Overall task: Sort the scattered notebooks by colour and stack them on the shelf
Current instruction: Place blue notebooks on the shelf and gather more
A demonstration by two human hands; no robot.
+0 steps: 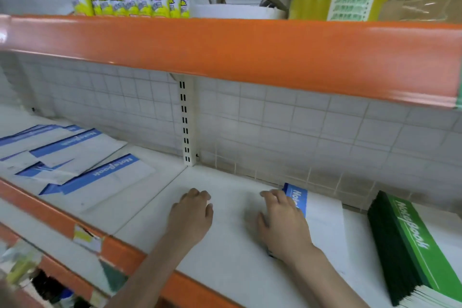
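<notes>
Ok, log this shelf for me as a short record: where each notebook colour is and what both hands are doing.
green stack: right end of shelf, neat pile
blue notebook: beside the green stack, flat against the back wall
scattered blue notebooks: left section, overlapping loosely
right hand: fingers resting on the blue notebook's left edge
left hand: on bare shelf, loosely curled, holding nothing

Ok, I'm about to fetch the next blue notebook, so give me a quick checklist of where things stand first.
1. Blue notebook lies flat on the shelf: ok.
2. Right hand rests on its left edge; grip cannot tell.
3. Left hand holds nothing: ok.
4. Green stack sits apart, to the right of the blue one: ok.
5. Scattered blue notebooks on the left remain unsorted: not ok.
</notes>
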